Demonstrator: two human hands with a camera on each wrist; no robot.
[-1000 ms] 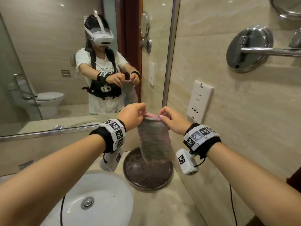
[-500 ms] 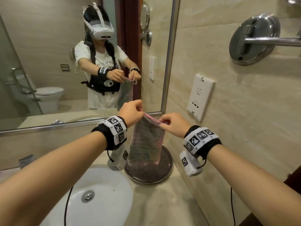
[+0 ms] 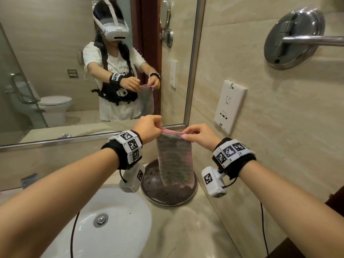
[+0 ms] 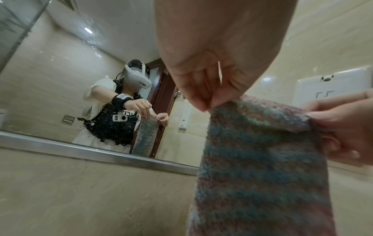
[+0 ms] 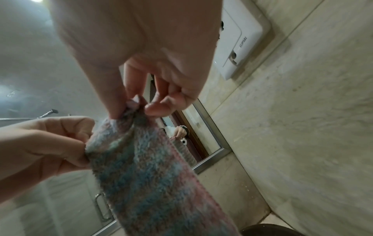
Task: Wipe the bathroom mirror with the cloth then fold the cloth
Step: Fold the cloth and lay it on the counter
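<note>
A fuzzy cloth (image 3: 174,161) striped in grey-green, blue and pink hangs straight down as a narrow strip above the counter. My left hand (image 3: 149,128) pinches its top left corner and my right hand (image 3: 197,135) pinches its top right corner, so the upper edge is pulled taut between them. In the left wrist view the cloth (image 4: 260,159) hangs from my left hand (image 4: 210,105), with the right hand (image 4: 333,126) at the far corner. In the right wrist view thumb and forefinger of my right hand (image 5: 131,110) nip the cloth (image 5: 151,175). The mirror (image 3: 74,71) stands just behind, with water specks on it.
Under the cloth sits a round dark dish (image 3: 167,190) on the marble counter (image 3: 186,229). A white basin (image 3: 111,224) is at the lower left. On the right wall are a white socket plate (image 3: 229,106) and a chrome bar mount (image 3: 294,38).
My hands have drawn apart, stretching the cloth's top edge flat, and the cloth has swung slightly above the dish. The head view has tilted a little.
</note>
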